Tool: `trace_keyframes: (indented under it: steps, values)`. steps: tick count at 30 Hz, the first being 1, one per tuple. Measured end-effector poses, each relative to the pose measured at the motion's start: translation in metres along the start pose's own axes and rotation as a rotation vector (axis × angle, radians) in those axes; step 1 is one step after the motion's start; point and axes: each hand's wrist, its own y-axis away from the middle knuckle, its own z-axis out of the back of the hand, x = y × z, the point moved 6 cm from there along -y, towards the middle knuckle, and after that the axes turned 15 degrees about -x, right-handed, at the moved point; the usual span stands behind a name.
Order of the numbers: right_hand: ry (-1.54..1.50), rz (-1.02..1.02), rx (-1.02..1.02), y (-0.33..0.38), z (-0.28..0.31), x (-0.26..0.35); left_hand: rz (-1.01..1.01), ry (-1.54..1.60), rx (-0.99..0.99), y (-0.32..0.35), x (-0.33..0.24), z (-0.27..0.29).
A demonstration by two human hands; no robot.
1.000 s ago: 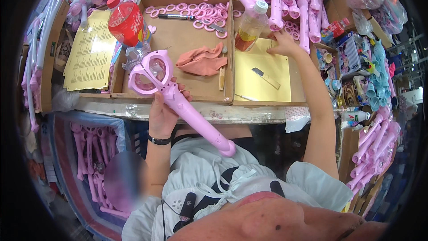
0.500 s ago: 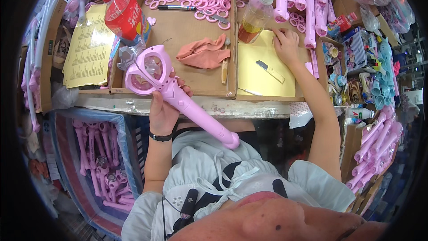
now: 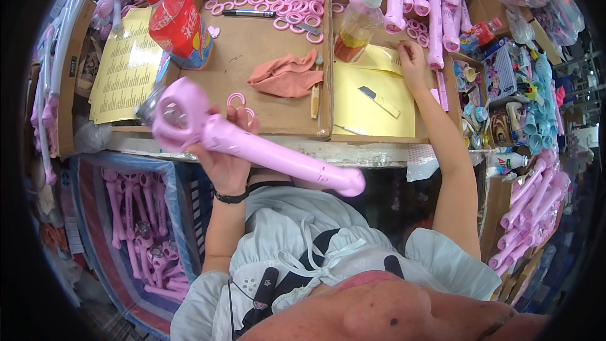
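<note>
My left hand (image 3: 222, 167) is closed around a pink plastic light stick (image 3: 252, 149), just below its ring-shaped head with round openings. The stick slants down to the right over the tray's front edge and my lap. By those fingertips are two pink rings (image 3: 236, 100); whether they are touched I cannot tell. At the upper right corner of a yellow printed sheet (image 3: 372, 98), my right hand (image 3: 413, 63) pinches the paper, and the sheet's upper part bends up. A cutter blade with a pale handle (image 3: 380, 102) lies on the sheet.
The cardboard tray (image 3: 221, 76) holds an orange cloth (image 3: 287, 76), a black marker (image 3: 249, 13) and many pink rings. A red-labelled bottle (image 3: 180, 28) and an amber-liquid bottle (image 3: 358, 25) stand nearby. A blue-rimmed crate (image 3: 136, 164) of pink sticks is at lower left.
The light stick's head has swung left and down and turned, and its lower end has moved right. My right hand has shifted slightly right, and the yellow sheet's upper part now bends up.
</note>
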Motion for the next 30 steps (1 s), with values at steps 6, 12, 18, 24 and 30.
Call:
trace_keyframes:
  steps: [6, 12, 18, 24, 30]
  values:
    - [-0.585, -0.438, -0.138, -0.003, 0.006, -0.039, 0.036, 0.01, 0.147, 0.022, -0.021, -0.016]
    - [-0.332, -0.181, -0.304, -0.027, 0.031, 0.031, -0.114, -0.161, -0.035, 0.029, -0.037, -0.004]
    - [-0.899, -0.313, -0.255, 0.028, 0.062, 0.181, -0.149, -0.155, -0.087, 0.036, -0.032, -0.009]
    - [-0.8, -0.42, -0.026, 0.12, 0.014, 0.272, -0.108, -0.247, -0.098, 0.047, -0.018, -0.019]
    - [-0.706, -0.373, 0.07, 0.134, -0.005, 0.301, -0.185, -0.36, -0.073, 0.062, -0.017, -0.028]
